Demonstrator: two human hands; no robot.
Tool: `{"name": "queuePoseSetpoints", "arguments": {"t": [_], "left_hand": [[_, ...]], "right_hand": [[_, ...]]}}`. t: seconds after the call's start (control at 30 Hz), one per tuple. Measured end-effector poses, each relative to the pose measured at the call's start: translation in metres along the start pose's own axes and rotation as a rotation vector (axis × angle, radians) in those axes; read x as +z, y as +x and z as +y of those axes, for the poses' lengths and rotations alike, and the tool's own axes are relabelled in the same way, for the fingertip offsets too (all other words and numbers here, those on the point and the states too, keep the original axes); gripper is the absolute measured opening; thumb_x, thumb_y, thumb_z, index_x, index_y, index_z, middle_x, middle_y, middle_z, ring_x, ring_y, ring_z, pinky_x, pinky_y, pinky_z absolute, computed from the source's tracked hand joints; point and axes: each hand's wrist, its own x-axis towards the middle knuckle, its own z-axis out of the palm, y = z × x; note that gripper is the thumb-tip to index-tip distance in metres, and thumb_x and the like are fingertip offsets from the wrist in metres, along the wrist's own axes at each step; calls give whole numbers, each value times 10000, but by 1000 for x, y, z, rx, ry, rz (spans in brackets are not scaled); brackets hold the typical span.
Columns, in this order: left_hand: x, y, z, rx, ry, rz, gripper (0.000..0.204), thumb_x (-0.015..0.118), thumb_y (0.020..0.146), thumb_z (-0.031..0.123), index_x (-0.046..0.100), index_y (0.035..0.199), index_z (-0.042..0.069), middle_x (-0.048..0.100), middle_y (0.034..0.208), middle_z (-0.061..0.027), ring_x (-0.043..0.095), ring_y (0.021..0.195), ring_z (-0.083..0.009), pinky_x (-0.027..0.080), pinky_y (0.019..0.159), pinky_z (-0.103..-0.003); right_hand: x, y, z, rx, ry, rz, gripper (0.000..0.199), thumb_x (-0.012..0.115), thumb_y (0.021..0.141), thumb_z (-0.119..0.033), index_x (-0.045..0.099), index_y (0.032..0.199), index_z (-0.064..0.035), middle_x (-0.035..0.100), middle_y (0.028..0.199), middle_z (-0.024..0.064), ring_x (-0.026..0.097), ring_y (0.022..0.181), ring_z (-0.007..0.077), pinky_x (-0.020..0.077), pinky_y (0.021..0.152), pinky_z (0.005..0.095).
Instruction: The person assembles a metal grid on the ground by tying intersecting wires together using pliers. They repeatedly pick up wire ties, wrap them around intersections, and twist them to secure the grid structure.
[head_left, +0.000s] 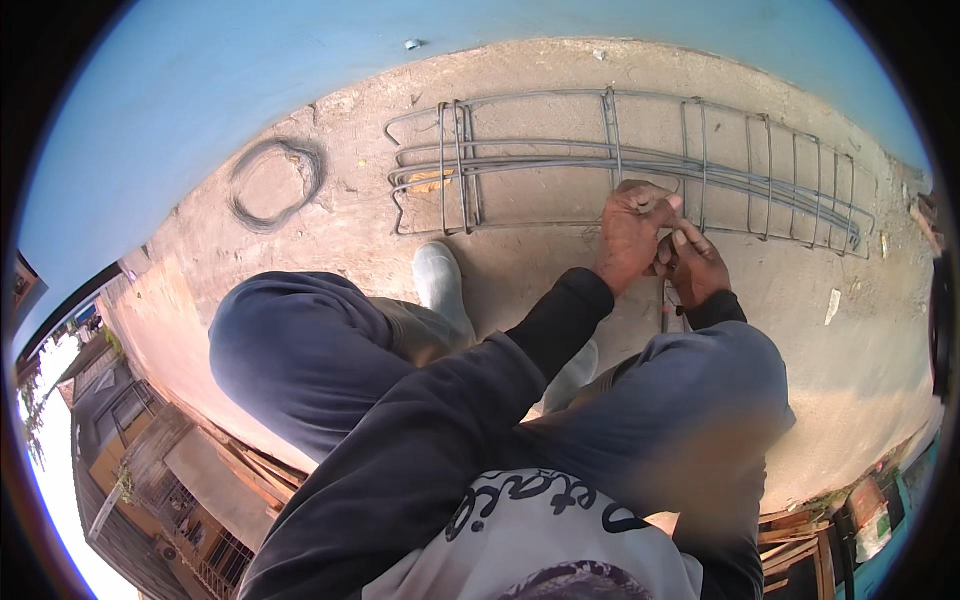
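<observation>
A long cage of steel reinforcing bars [525, 165] with bent stirrups lies on the concrete in front of me. My left hand [630, 228] is closed at the cage's near side, fingertips pinched together. Just to its right, my right hand [700, 264] is also closed, with thumb and forefinger drawn up against the left fingers. Whatever thin piece sits between the fingertips is too small to make out. Below the right hand a slim grey tool-like piece [665, 312] sticks out toward me; its upper part is hidden by the fingers.
A coil of thin wire [240, 190] lies on the floor to the left. A blue wall [300, 60] runs behind the cage. My boot [438, 280] stands close to the cage's near edge. Wooden boards [245, 465] lie at the lower left, more timber [800, 545] at the lower right.
</observation>
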Motion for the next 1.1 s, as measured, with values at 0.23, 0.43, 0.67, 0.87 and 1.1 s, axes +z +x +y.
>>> {"name": "queuePoseSetpoints", "arguments": {"t": [0.23,0.43,0.67,0.87,1.1], "left_hand": [[-145,39,37,668,1295,837,271,695,885,142,619,1086,-23,634,984,-173,594,886,-270,489,779,-380],[-151,41,35,496,1017,557,231,662,879,107,660,1089,10,675,983,-168,646,896,-311,509,797,-409],[-94,76,17,546,1184,9,193,640,884,127,705,1045,42,700,984,-146,637,977,-339,495,880,-424],[-67,109,22,550,1346,-188,224,637,897,195,703,1066,65,670,1050,-153,635,1000,-337,502,878,-432],[-53,129,23,414,1499,-266,205,647,894,226,720,1044,108,646,1059,-171,637,1014,-344,519,864,-439]], "right_hand": [[43,45,-37,10,-534,205,231,510,1032,-285,648,1158,-148,405,628,-49,356,513,52,308,434,245],[-19,106,41,-427,-899,493,206,555,991,-227,670,1100,-96,475,621,-27,420,533,83,353,489,269],[-16,85,65,-294,-1049,575,191,601,922,-169,718,1024,-57,606,659,39,530,581,147,433,580,308],[-6,106,30,-243,-950,452,263,610,897,-257,717,1087,-112,683,902,118,633,827,277,487,754,367],[6,113,28,-217,-795,406,266,630,889,-266,718,1101,-132,706,987,174,674,937,325,497,826,393]]}}
